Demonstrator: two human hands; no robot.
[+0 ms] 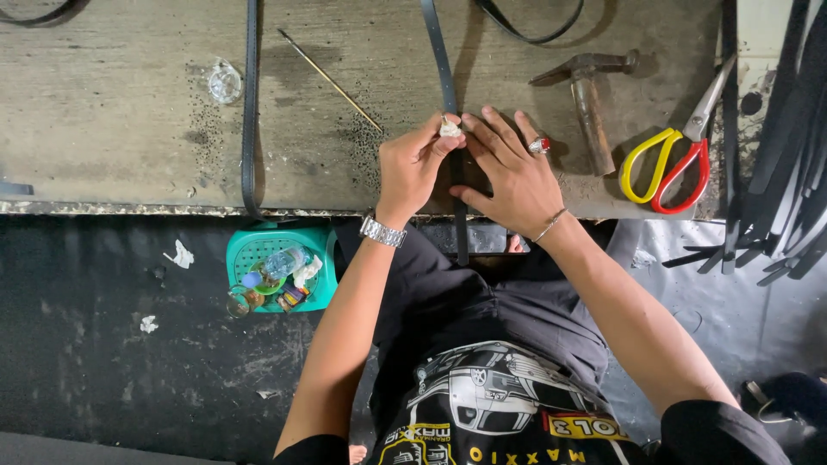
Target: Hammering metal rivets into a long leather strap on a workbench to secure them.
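Belt strap [444,82], black and narrow, runs down the middle of the worn workbench [103,112] and hangs over the near edge above the person's lap. Left hand [413,168] has its fingers pinched shut on a small white wad [450,129], pressing it right onto the strap. Right hand [510,172] lies open, fingers spread flat, pinning the strap just beside the wad; it grips nothing. One red-stoned ring on that hand, one thin bracelet at its wrist, one metal watch [382,231] on the left wrist. A second black strap [251,103] lies well to the left, and a third curls at the top edge. One hammer [588,95] sits near the right hand, one pair of scissors [670,159] with a yellow and a red handle beyond it. One thin rod [330,80] lies between the straps, one small glass dish [224,82] further left. One green basket [280,267] of small bottles stands below the bench edge.
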